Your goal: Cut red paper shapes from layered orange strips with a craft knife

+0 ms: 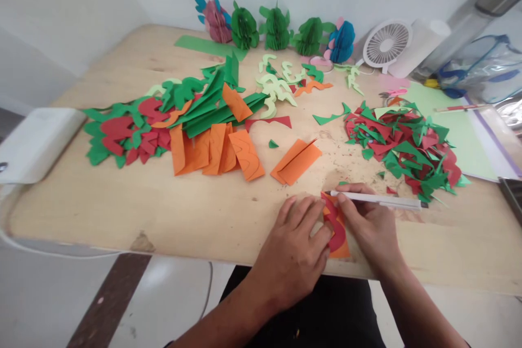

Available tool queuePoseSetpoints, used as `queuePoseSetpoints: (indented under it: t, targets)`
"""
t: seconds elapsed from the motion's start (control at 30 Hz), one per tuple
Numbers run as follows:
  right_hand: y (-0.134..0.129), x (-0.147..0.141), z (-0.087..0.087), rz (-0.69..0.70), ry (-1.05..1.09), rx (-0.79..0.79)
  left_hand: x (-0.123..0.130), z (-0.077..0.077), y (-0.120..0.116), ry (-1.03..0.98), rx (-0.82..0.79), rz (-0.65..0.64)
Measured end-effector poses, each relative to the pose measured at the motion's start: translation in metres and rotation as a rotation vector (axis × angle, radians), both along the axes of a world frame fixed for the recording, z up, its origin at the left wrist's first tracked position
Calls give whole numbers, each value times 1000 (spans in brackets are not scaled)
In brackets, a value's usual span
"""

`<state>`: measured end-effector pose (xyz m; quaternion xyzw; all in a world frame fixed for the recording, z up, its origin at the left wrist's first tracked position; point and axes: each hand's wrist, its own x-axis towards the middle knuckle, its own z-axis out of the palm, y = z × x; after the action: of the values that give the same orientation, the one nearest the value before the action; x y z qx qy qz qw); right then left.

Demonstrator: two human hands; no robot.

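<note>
Near the front edge of the table, my left hand (296,244) has its bent fingers pressed down on a curvy red paper cutout (337,234). The cutout lies on a piece of orange paper (341,252), which shows past its edges. My right hand (371,223) is closed round a white pen (383,199), its tip at the top edge of these papers. Just beyond the hands rests a folded orange paper (297,161). Left of it, an orange piece (247,155) bears drawn curved lines, beside more folded orange papers (193,152).
Red and green scraps (408,147) are heaped at the right. Green folded strips (216,103) and red cutouts (118,130) lie at the left. Honeycomb paper figures (277,30) and a small white fan (386,45) stand along the wall. A white box (41,144) sits at the left edge.
</note>
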<state>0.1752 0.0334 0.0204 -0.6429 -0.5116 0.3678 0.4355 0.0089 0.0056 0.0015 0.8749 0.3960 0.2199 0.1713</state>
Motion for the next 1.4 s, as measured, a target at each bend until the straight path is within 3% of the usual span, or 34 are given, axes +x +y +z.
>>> queuePoseSetpoints:
  t: [0.57,1.4]
  targets:
    - [3,-1,3,33,-84,-18,0,1,0,4,-8,-1]
    - [-2,1,-8,60,-111,-22,0,1,0,8,-4,0]
